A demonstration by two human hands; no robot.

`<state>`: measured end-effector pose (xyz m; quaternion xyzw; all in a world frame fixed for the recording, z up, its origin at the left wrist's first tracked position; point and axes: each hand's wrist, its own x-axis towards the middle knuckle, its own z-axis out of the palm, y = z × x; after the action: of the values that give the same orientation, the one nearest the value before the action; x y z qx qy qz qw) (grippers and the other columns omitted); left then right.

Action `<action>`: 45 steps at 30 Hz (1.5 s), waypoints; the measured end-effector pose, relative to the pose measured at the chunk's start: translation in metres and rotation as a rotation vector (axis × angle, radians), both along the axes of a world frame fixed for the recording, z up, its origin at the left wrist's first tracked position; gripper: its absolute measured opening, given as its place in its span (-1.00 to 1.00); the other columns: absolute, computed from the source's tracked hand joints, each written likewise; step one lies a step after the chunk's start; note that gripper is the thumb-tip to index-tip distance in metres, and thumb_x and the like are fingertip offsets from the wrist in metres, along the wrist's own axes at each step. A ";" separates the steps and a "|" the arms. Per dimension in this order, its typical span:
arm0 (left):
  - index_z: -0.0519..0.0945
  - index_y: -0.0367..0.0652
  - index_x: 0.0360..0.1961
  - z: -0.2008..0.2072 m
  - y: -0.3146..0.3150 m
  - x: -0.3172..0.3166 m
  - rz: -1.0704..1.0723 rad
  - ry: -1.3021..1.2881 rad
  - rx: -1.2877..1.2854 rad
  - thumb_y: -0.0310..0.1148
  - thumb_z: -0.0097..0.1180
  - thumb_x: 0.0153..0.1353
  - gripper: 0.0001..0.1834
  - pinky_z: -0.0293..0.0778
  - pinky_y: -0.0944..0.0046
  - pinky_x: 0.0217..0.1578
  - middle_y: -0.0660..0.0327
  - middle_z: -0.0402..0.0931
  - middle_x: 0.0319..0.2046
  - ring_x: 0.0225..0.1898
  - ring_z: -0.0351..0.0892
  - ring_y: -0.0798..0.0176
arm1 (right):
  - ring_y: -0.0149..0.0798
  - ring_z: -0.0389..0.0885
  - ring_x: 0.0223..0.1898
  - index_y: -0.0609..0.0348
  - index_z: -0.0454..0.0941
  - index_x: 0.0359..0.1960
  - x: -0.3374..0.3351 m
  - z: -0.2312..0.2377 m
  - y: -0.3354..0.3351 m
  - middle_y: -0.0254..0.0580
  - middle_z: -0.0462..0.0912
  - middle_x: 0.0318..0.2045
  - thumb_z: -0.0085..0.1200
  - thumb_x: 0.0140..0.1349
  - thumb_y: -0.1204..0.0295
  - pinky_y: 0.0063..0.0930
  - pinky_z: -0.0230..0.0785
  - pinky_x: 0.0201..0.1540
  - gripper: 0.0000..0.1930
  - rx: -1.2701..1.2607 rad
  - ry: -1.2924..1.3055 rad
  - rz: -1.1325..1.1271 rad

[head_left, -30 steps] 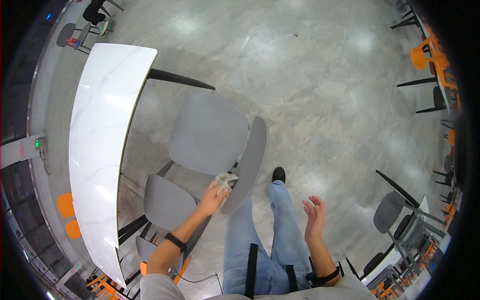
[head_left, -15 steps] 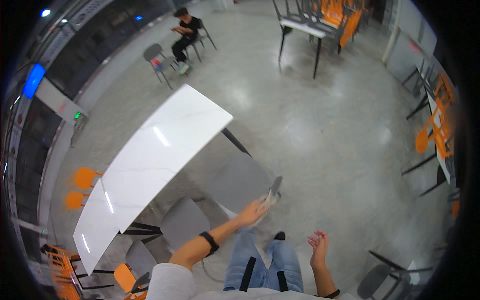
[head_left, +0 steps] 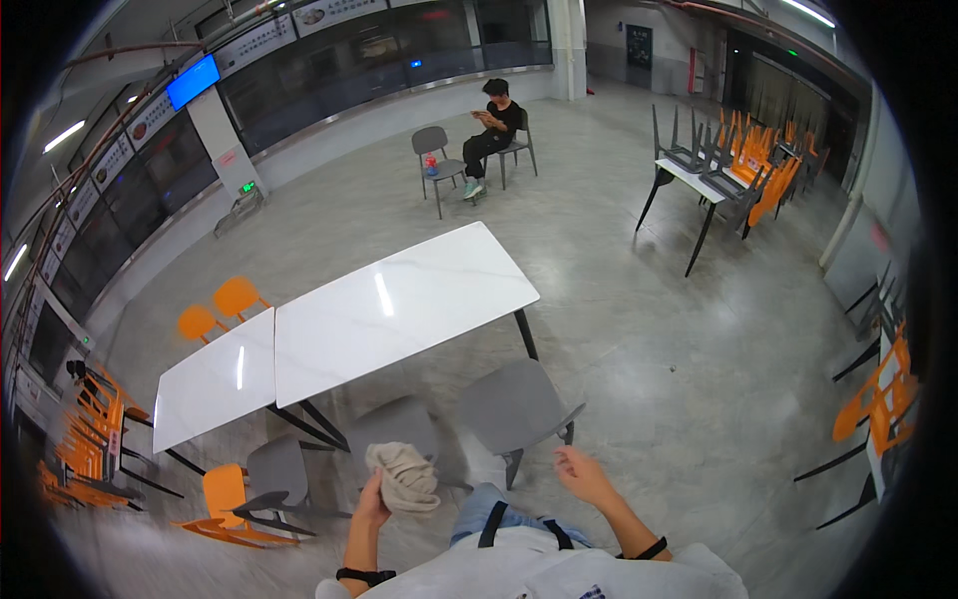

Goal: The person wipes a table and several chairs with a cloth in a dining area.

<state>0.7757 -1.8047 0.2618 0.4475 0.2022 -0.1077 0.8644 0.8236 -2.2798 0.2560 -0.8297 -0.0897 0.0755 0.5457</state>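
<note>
My left hand (head_left: 373,502) is closed on a crumpled beige cloth (head_left: 404,477), raised in front of the grey chairs. The cloth hides part of the nearer grey chair (head_left: 392,431) behind it. My right hand (head_left: 582,473) is empty, its fingers loosely bent and slightly apart. It hovers close to the backrest and leg of another grey chair (head_left: 512,401); whether it touches them I cannot tell. Beyond the chairs stands a long white table (head_left: 389,309) with black legs.
A smaller white table (head_left: 215,384) adjoins at the left, with orange chairs (head_left: 237,297) behind it. A person (head_left: 494,130) sits on a chair at the back, beside a grey chair (head_left: 431,143). Upturned chairs (head_left: 753,160) lie on a table at the far right. Stacked orange chairs (head_left: 100,439) stand far left.
My view has tilted up and turned left. The cloth has come off the right-hand grey chair and is now held up at the left. My right hand has moved inward, toward that chair.
</note>
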 end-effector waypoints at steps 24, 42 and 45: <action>0.44 -0.28 0.38 -0.050 -0.058 0.066 0.009 0.345 -0.002 -0.31 0.04 0.51 -0.52 0.45 0.01 0.36 0.09 0.54 0.29 0.30 0.55 0.07 | 0.23 0.67 0.02 0.02 0.47 0.36 -0.110 -0.064 -0.112 0.18 0.71 -0.03 0.19 0.35 0.17 0.05 0.52 0.09 -0.44 -0.511 0.321 -0.085; 0.47 -0.31 0.35 0.014 -0.438 0.204 -0.342 0.102 0.285 -0.43 0.33 0.29 -0.39 0.59 0.16 0.12 0.11 0.65 0.11 0.10 0.68 0.15 | 0.15 0.74 0.01 0.13 0.71 0.08 -0.140 -0.133 -0.442 0.04 0.78 -0.02 0.21 0.31 0.21 -0.08 0.57 0.12 -0.62 -0.536 0.736 -0.201; 0.48 -0.29 0.33 0.027 -0.466 0.226 -0.428 -0.021 0.330 -0.43 0.34 0.26 -0.39 0.58 0.21 0.10 0.13 0.66 0.08 0.04 0.68 0.19 | 0.12 0.76 -0.04 0.16 0.70 0.07 -0.028 -0.103 -0.445 0.08 0.77 -0.03 0.21 0.34 0.28 -0.17 0.59 0.08 -0.66 -0.438 0.491 -0.264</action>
<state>1.0013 -2.2705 0.2886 0.6160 0.1089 -0.2488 0.7394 0.7956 -2.7243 0.1532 -0.8886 0.1703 0.2190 0.3653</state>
